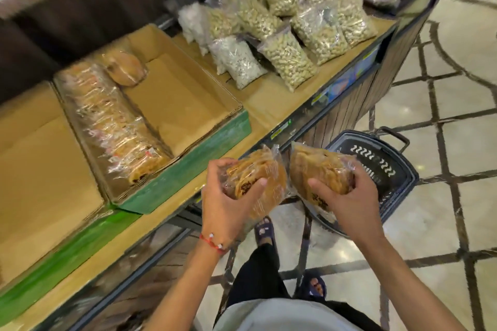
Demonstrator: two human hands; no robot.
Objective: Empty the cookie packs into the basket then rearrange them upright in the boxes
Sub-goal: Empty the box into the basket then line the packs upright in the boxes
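Observation:
My left hand (228, 204) grips a clear pack of brown cookies (269, 177) just off the shelf's front edge. My right hand (347, 196) grips a second cookie pack (317, 166) above the black basket (387, 164) on the floor. In the green-fronted cardboard box (188, 105) a row of cookie packs (113, 121) stands upright along the left side. One more pack (125, 67) lies at the back of that box. Another cardboard box (40, 164) sits to its left.
Bags of peanuts (287, 59) and other dry goods are piled on the shelf to the right of the boxes. The shelf unit's corner (376, 67) stands right behind the basket. Tiled floor (443, 121) spreads to the right; my sandalled feet are below.

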